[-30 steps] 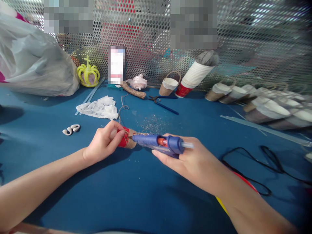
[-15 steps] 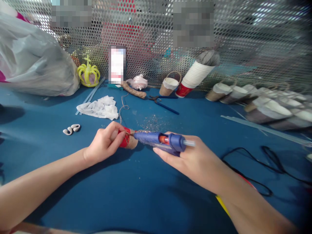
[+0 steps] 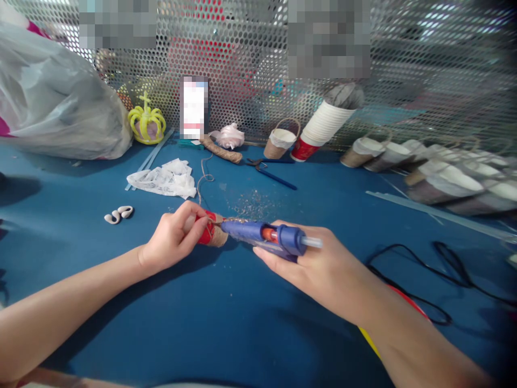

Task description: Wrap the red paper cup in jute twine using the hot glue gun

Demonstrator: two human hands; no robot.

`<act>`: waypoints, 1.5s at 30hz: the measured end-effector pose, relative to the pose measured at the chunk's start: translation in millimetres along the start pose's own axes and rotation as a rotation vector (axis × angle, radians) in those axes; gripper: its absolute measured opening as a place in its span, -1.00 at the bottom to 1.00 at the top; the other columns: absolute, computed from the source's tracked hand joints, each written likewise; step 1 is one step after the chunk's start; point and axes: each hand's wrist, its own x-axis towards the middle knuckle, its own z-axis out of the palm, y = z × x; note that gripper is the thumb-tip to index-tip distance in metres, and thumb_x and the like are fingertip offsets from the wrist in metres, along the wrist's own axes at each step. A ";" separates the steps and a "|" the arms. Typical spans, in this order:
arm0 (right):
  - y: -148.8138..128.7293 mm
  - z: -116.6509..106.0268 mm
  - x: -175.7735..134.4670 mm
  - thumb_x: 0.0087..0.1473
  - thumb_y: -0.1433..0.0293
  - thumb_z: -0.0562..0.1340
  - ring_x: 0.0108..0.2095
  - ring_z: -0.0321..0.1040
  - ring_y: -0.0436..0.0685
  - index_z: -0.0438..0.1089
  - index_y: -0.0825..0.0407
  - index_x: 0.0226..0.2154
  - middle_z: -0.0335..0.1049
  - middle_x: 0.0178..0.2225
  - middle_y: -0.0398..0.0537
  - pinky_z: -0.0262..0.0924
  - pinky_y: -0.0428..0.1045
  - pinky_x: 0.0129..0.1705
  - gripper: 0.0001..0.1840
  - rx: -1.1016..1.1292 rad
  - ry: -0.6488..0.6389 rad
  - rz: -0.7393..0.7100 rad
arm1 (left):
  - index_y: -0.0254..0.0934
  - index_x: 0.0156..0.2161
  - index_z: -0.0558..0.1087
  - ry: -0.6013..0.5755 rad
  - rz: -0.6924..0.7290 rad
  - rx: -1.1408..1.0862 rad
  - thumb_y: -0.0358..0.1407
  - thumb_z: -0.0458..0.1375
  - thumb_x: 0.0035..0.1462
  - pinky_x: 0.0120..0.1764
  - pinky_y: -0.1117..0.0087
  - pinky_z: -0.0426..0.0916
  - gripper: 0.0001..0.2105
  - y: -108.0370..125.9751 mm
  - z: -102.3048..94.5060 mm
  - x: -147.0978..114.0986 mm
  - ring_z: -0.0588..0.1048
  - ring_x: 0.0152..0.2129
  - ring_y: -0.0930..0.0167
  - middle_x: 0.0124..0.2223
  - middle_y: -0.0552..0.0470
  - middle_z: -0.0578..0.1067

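Observation:
A small red paper cup (image 3: 208, 233) lies on its side on the blue table, its right-hand part wound with brown twine (image 3: 219, 237). My left hand (image 3: 175, 231) is closed on the cup's left end, with thumb and forefinger pinched at the strand. In my right hand (image 3: 311, 258) is a blue glue gun (image 3: 258, 233), fingers wrapped round its handle, which is mostly hidden. Its nozzle points left and meets the twine beside my left fingertips; whether it touches the cup cannot be told. A clear glue stick (image 3: 314, 242) pokes from its back.
Behind the cup lie a twine bundle (image 3: 222, 151), blue-handled pliers (image 3: 274, 180) and crumpled white material (image 3: 165, 180). Twine-wrapped cups (image 3: 363, 153) and a leaning cup stack (image 3: 323, 129) line the mesh screen (image 3: 250, 59). A black cable (image 3: 420, 264) loops at right; a plastic bag (image 3: 60, 102) stands left.
The glue gun's rear has dipped very slightly, and its nozzle stays at the twine. My left hand and the cup have barely moved.

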 end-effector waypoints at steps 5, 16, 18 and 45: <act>0.4 0.0 -1.0 0.02 0.39 0.17 -0.63 0.18 -0.04 0.22 0.00 -0.59 0.28 -0.61 -0.21 0.13 -0.10 -0.53 -0.81 -0.019 0.002 -0.016 | -0.29 -0.33 0.28 0.009 -0.014 0.021 -0.41 0.03 0.12 -0.60 0.60 0.22 -0.99 1.9 -0.4 0.6 0.36 -0.69 0.58 -0.56 0.15 0.42; -5.9 -2.5 -1.1 -0.02 0.42 0.18 -0.60 0.24 -0.01 0.24 -0.01 -0.57 0.35 -0.58 -0.18 0.14 -0.10 -0.53 -0.85 -0.012 -0.040 0.032 | -0.29 -0.34 0.28 0.010 -0.057 0.028 -0.39 0.03 0.12 -0.60 0.60 0.20 -0.98 2.2 0.0 2.1 0.33 -0.70 0.58 -0.56 0.16 0.42; -6.2 -2.5 -1.2 -0.02 0.42 0.17 -0.60 0.24 -0.01 0.23 -0.01 -0.57 0.35 -0.58 -0.17 0.13 -0.10 -0.54 -0.85 -0.008 -0.050 0.042 | -0.29 -0.33 0.28 0.005 -0.075 0.024 -0.38 0.03 0.12 -0.59 0.60 0.21 -0.98 1.8 -0.1 2.1 0.34 -0.69 0.58 -0.55 0.15 0.42; 9.7 -2.9 6.6 -0.02 0.32 0.16 -0.56 0.32 0.08 0.36 0.00 -0.56 0.42 -0.59 -0.14 0.17 -0.07 -0.54 -0.83 -0.004 -0.063 0.144 | -0.29 -0.32 0.25 -0.007 0.221 0.085 -0.45 0.01 0.12 -0.59 0.61 0.25 -0.96 -4.2 0.9 -2.9 0.34 -0.70 0.59 -0.53 0.12 0.41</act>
